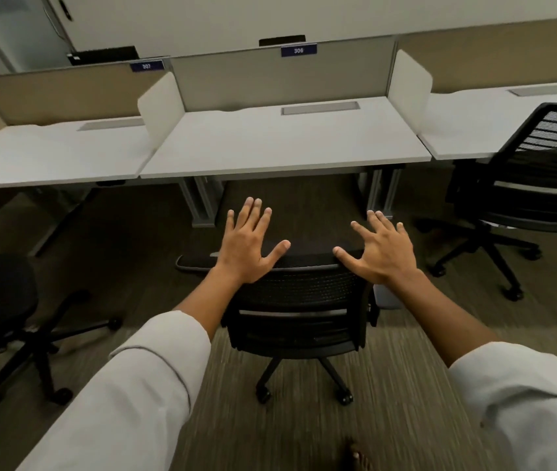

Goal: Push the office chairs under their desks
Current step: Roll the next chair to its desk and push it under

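Observation:
A black mesh-back office chair [301,300] on casters stands in front of the middle white desk [284,147], its seat pointing toward the desk's opening and outside the desk edge. My left hand [248,241] hovers over the left end of the chair's top rail with fingers spread. My right hand [381,248] is spread over the right end of the rail, thumb near the rail. Neither hand grips anything. A second black chair [535,185] stands by the right desk [481,127]. A third dark chair [1,300] stands away from the left desk [49,154].
Fabric partitions with number plates [298,50] run behind the desks, and white side dividers [158,103] separate them. Grey desk legs [202,202] frame the middle opening. The floor is striped carpet [389,419]. A bare foot [358,455] shows at the bottom.

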